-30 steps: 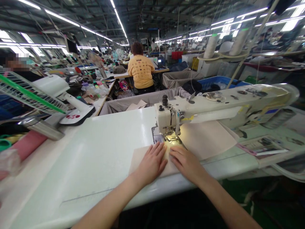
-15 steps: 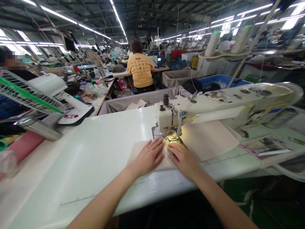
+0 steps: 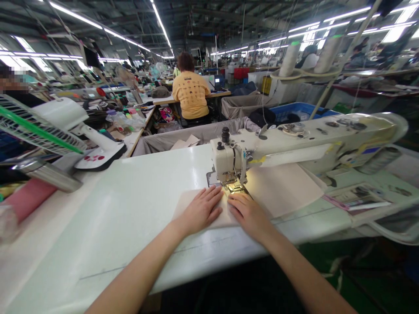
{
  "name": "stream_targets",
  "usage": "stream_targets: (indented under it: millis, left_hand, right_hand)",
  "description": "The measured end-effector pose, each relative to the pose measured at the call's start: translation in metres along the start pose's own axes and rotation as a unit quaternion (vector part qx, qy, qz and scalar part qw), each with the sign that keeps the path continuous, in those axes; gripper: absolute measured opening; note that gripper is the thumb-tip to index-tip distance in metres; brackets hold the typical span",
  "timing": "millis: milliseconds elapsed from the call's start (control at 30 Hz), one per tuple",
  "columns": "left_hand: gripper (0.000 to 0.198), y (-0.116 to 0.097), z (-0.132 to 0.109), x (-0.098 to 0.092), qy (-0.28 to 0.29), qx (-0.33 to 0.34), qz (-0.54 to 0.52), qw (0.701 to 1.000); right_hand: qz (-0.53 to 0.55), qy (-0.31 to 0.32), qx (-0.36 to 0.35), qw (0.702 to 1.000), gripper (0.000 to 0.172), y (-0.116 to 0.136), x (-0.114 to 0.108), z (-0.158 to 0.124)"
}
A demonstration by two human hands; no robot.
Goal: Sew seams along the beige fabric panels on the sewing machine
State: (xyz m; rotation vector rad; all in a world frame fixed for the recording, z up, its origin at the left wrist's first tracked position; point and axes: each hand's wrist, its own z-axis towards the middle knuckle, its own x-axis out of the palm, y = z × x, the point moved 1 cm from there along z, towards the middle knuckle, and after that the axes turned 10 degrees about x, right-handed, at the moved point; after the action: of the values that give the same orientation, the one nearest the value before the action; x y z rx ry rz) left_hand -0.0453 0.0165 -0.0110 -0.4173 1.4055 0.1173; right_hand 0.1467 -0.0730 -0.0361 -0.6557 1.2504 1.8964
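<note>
A beige fabric piece lies on the pale sewing table, under the head of a white sewing machine. My left hand rests flat on it, fingers stretched out, just left of the lit presser foot. Close in front of the foot, my right hand bears on the same fabric, fingers slightly bent and thumb apart from them. Part of the fabric is hidden beneath both hands. More beige fabric spreads right of the needle area, beneath the machine arm.
A white desk fan and a steel flask stand at left. Behind the table is a grey cloth-lined bin. Thread cones rise at back right, above a tray of small tools. A person in yellow sits ahead.
The whole view has shifted slightly, so things appear a little further left. Both hands keep nearly the same place on the fabric beside the presser foot.
</note>
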Motion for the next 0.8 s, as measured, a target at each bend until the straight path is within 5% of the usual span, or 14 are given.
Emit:
stream_targets:
  millis: [333,800]
  left_hand:
    - [0.040,-0.067,-0.026,-0.001,-0.022,0.112,-0.020,0.993]
    - [0.035,-0.010,0.000,-0.007,-0.044,0.103,-0.026,0.993]
  right_hand:
    - [-0.013,0.016,-0.054,0.998,0.026,0.010,-0.027,-0.057]
    - [-0.076,0.033,-0.005,0.997,0.014,0.001,-0.012,0.002]
